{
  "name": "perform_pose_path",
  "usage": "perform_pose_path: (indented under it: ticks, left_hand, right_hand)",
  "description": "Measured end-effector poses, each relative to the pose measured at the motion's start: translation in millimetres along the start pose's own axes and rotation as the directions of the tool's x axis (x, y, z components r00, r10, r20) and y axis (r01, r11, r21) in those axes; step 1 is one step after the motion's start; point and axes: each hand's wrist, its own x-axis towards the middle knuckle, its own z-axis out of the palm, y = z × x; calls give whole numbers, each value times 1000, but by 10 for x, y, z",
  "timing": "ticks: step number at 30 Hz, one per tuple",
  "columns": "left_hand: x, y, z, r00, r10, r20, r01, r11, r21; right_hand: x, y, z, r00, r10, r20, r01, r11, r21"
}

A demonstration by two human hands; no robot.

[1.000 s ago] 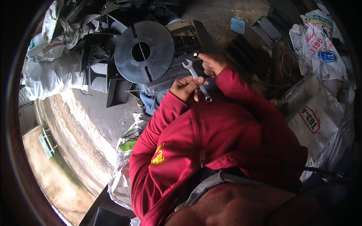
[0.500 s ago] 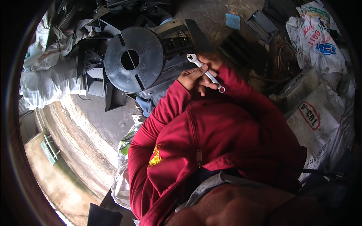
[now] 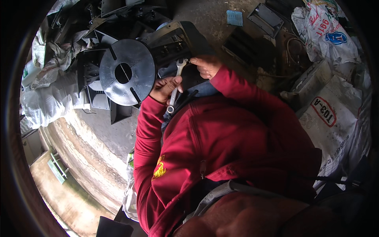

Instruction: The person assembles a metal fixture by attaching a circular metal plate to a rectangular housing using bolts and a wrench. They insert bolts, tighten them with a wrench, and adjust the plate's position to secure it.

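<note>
My left hand (image 3: 165, 89) is closed around the shaft of a silver combination wrench (image 3: 173, 94). The wrench's open jaw points away from me and its ring end hangs toward my body. Just right of the jaw, my right hand (image 3: 208, 66) is closed, with thumb and forefinger pinched together at the jaw. A small dark bit shows at those fingertips, too small to name. Left of my left hand is a round dark grey metal disc (image 3: 108, 81) with a centre hole and two slots. Beyond the wrench lies a dark metal frame (image 3: 167, 50) with bolts on it.
Dark metal brackets (image 3: 120, 113) sit around and below the disc. Plastic wrapping (image 3: 51, 96) is heaped at the left. On the right stand white printed sacks (image 3: 333, 118). A metal channel piece (image 3: 265, 19) and a blue sheet (image 3: 234, 18) lie on the far floor.
The wrench has moved left, swinging its jaw end upright. My hands have drawn apart: the left carries the wrench toward the disc, and the right now pinches by the jaw.
</note>
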Motion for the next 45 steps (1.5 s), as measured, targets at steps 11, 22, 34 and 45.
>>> perform_pose_path:
  ticks: [11,22,34,45]
  left_hand:
    - [344,-293,464,984,-14,177,45,985,-169]
    - [460,-205,473,981,78,179,-5,926,-377]
    - [195,-221,18,982,165,-97,-154,982,109]
    - [265,-195,454,998,34,48,-25,983,-182]
  right_hand:
    - [-235,-163,125,998,-56,30,60,990,-127]
    - [-126,-80,-89,972,-13,236,-4,997,71]
    - [-31,-5,17,999,-11,33,10,999,47]
    - [-146,-77,57,996,-93,18,95,970,-226]
